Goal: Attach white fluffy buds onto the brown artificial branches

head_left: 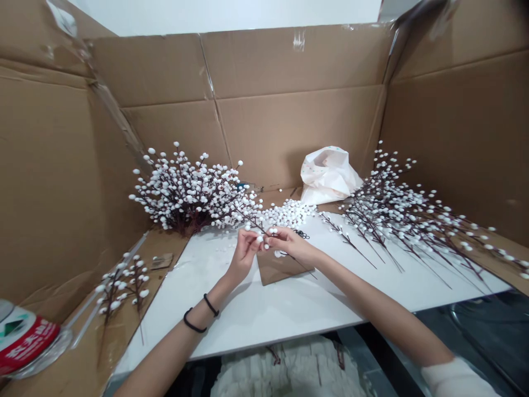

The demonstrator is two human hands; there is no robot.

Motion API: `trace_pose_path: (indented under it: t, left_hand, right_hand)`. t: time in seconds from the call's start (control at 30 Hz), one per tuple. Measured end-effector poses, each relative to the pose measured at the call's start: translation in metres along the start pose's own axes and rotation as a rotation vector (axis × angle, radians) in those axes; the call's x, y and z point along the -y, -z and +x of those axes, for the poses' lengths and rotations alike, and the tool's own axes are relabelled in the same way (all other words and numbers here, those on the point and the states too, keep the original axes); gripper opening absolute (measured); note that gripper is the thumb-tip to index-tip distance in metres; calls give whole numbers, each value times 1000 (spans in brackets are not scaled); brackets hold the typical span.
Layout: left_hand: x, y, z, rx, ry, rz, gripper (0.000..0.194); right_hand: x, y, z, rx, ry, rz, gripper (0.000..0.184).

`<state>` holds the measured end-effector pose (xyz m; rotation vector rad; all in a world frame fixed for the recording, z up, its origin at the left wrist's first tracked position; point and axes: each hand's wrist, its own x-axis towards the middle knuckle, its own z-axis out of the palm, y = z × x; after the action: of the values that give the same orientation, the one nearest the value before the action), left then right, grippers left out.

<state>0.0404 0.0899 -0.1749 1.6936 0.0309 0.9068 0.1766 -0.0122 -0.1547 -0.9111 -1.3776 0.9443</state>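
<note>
Both hands meet over the middle of the white board. My right hand (295, 246) is closed around a thin dark berry branch (302, 267), whose bare stem slants down to the right below the palm. White berries show on the branch between the hands. My left hand (244, 255) is pinched at a white berry (259, 239) beside the branch; whether that berry is attached, I cannot tell. Under the hands lies a brown cardboard piece (275, 271). Just behind them is a pile of loose white berries (291, 212), with small black rings (302, 234) close to my right hand.
A dense bunch of berry branches (185, 193) stands back left; more branches (397, 209) lie at the right. A white plastic bag (328, 173) sits behind. Two short sprigs (111, 286) and a red-and-white container (25, 339) are at the left. Cardboard walls (297, 127) enclose the table.
</note>
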Motion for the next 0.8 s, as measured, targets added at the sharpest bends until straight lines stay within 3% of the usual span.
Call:
trace_pose_path:
  t: [0.33,0.57,0.67,0.8]
  left_hand:
    - [1,-2,-1,-8,16,-12,25]
    - [-8,-4,0,-58,19,-30,24]
    - [-12,-6,-1,-65,42,-42,23]
    - [-13,-10,-3,-20,53,-53,22]
  right_hand:
    - [-5,-1,1,-24,-1,-14,23]
    - [2,-2,2,-132,26,-32,25]
    - [1,6,6,-247,33,156,34]
    - [-2,9,10,-203,-127,378,33]
